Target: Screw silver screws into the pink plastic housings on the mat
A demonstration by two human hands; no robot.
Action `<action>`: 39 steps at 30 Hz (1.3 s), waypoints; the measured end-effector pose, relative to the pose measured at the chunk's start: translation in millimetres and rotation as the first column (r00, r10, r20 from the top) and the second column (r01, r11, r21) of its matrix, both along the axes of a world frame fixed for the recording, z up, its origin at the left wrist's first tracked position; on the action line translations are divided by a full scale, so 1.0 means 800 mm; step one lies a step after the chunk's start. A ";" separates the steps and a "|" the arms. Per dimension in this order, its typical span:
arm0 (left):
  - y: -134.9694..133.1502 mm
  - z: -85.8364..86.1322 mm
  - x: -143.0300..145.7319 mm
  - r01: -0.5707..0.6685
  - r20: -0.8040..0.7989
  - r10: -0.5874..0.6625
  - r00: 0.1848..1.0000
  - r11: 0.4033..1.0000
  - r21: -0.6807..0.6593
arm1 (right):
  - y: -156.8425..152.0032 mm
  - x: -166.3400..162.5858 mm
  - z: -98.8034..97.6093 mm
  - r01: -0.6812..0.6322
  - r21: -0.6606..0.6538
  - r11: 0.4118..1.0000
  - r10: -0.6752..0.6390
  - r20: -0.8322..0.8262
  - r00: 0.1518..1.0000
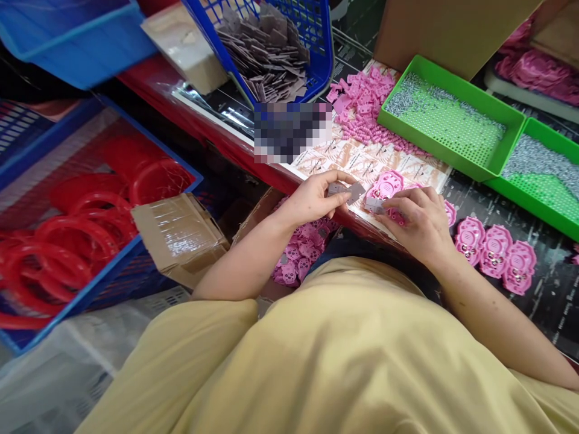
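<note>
The left grip, the person's left hand point(316, 196), is pinched together on a few thin grey plates point(355, 192), thumb and fingers clamped across their flat faces with the corners fanned out toward the right hand. The right grip, the right hand point(420, 217), has its fingertips together on a small pale plate point(373, 205), just beside the left grip's plates and at the near edge of a pink casing point(385, 184) on the worktop point(549, 283). Whether the right fingers also touch the casing, I cannot tell. The plates look light, thin and stiff, probably smooth enough to slide over one another, so a pinch by opposite edges or near a corner should part one from the stack better than a squeeze on the faces. The casing looks like light, rigid plastic, with raised detail that may mark easily; its outer rim seems the safest hold. More pink casings point(495, 250) lie right of the right grip, a blue basket point(322, 51) of loose grey plates stands beyond the left grip, and a green tray point(434, 146) of small metallic pieces sits beyond the right grip.
</note>
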State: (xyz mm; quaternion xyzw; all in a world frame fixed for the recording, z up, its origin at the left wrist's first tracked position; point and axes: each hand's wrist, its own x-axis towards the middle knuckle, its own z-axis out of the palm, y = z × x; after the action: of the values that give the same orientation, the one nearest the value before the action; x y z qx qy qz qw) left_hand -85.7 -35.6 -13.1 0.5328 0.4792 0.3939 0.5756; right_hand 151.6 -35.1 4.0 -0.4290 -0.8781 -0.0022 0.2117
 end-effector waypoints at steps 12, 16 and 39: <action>0.007 0.010 0.018 -0.027 -0.141 0.047 0.989 0.989 0.145 | 0.005 -0.001 0.004 -0.067 -0.028 0.997 0.069 0.064 0.996; 0.010 0.012 0.022 -0.004 -0.147 0.031 0.989 0.984 0.178 | 0.004 0.000 0.006 -0.069 -0.037 0.997 0.072 0.084 0.994; 0.011 0.022 0.023 -0.011 -0.009 0.011 1.000 0.997 0.071 | 0.007 0.005 0.016 -0.060 0.025 0.998 0.057 0.092 0.994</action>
State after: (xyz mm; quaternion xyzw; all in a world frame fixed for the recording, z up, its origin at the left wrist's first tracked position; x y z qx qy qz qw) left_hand -67.2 -26.5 4.4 0.5520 0.4705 0.4115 0.5520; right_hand 155.5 -29.6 17.2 -0.3995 -0.8990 -0.0276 0.1771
